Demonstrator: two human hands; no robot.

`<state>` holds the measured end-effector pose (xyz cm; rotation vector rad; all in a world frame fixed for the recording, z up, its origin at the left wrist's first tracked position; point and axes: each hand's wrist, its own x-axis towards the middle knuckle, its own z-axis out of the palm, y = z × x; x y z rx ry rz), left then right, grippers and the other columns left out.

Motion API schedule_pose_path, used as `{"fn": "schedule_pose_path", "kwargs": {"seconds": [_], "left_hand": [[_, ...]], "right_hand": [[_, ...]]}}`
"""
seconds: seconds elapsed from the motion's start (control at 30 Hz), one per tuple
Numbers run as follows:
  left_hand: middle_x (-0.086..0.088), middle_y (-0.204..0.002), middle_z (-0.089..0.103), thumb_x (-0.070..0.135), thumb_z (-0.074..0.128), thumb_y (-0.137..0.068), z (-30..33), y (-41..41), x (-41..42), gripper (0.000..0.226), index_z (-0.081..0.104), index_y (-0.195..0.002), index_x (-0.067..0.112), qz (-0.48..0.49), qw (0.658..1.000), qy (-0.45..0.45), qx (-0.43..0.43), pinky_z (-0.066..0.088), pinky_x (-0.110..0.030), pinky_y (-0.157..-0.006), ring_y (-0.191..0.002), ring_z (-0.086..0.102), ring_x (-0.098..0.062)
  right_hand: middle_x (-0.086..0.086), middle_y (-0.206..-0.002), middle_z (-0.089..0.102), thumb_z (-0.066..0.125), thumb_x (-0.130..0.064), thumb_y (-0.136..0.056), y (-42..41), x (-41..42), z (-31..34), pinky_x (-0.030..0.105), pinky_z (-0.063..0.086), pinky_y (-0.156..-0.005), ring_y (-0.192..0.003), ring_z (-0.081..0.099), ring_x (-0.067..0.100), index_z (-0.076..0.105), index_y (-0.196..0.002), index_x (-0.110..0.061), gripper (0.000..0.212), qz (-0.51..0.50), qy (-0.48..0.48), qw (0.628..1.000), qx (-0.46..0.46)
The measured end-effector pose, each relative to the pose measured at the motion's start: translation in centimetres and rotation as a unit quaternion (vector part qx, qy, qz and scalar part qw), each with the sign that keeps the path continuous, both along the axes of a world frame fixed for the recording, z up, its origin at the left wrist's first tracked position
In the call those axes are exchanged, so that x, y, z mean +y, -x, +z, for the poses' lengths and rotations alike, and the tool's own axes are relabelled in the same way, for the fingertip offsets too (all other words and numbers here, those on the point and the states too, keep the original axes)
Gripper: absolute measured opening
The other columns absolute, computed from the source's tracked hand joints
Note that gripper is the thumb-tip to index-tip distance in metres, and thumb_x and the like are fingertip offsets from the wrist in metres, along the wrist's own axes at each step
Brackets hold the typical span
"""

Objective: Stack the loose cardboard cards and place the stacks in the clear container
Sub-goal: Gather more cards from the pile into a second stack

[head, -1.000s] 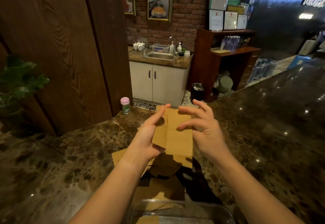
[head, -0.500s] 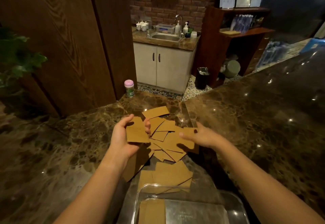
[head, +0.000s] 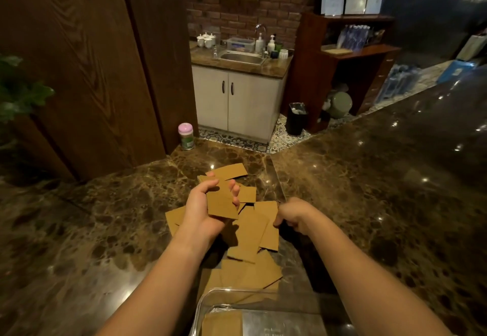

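Note:
Several loose brown cardboard cards (head: 250, 233) lie scattered on the dark marble counter (head: 105, 230). My left hand (head: 203, 209) holds a small stack of cards (head: 220, 200) above the pile, fingers curled over its top edge. My right hand (head: 292, 213) rests on the right edge of the scattered cards, fingers curled down onto one card; whether it grips that card is hidden. The clear container (head: 263, 312) stands at the bottom centre, close to me, with a stack of cards (head: 222, 324) lying in its left part.
A small pink-lidded jar (head: 186, 136) stands at the counter's far edge beside a wooden wall panel (head: 79, 72). Plant leaves (head: 18, 93) reach in at the left. Beyond the counter are a sink cabinet (head: 237, 98) and shelves (head: 350, 53).
Both hands came down from holding cards up together. The left hand now keeps the stack alone; the right hand has dropped onto the scattered cards and drawn nearer to me.

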<state>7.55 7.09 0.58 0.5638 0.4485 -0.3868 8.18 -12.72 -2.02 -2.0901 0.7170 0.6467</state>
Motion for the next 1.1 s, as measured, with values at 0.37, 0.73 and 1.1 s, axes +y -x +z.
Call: {"fn": "schedule_pose_path", "kwargs": {"seconds": [0.37, 0.73, 1.1], "left_hand": [[-0.020, -0.109, 0.062, 0.010, 0.050, -0.093, -0.4, 0.1, 0.8, 0.033, 0.053, -0.120, 0.030, 0.059, 0.998, -0.015, 0.006, 0.043, -0.035, -0.064, -0.080, 0.061, -0.030], [-0.026, -0.122, 0.065, 0.011, 0.050, -0.095, 1.8, 1.5, 1.2, 0.042, 0.054, -0.131, 0.032, -0.040, 0.990, -0.070, -0.117, 0.049, -0.038, -0.068, -0.082, 0.067, -0.032], [-0.015, -0.104, 0.075, -0.016, 0.055, -0.082, 5.1, 4.2, -2.6, 0.065, 0.056, -0.130, 0.028, -0.095, 0.962, -0.114, -0.230, 0.059, -0.045, -0.076, -0.095, 0.072, -0.033]], "right_hand": [[0.013, -0.131, 0.057, 0.093, -0.042, -0.059, 0.1, 4.6, -1.9, 0.042, 0.047, -0.100, -0.124, 0.052, 0.031, 0.039, -0.137, -0.004, 0.103, 0.057, 0.039, 0.998, -0.016], [0.011, -0.090, 0.076, 0.061, 0.000, -0.092, 4.2, -0.9, 6.3, 0.041, 0.059, -0.072, -0.085, 0.070, 0.027, 0.070, -0.107, -0.010, 0.020, -0.176, -0.287, 0.917, -0.214], [0.010, -0.105, 0.074, 0.063, -0.006, -0.093, 8.0, 2.6, 10.3, 0.039, 0.055, -0.069, -0.095, 0.070, 0.027, 0.064, -0.115, -0.016, 0.025, -0.245, -0.384, 0.829, -0.325]]}}
